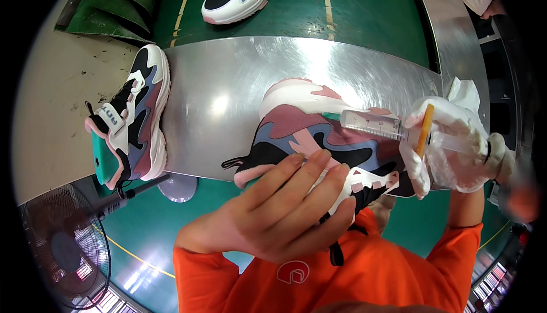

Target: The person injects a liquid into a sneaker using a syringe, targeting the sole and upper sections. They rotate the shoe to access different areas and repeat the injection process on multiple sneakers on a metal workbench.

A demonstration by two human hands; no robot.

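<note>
Centre frame: my left hand (285,207) is gripping the pink-and-navy sneaker (319,133), its fingers hiding the tongue. Centre right: my gloved right hand (456,153) is clutching a syringe (373,124), the tip too small to make out.

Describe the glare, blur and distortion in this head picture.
Head view: bright glare on the metal table left of the held shoe; fisheye bends the table's edges and rings the frame in black; the far right rim past the gloved right hand is smeared; the left hand, syringe and shoe are sharp.
</note>
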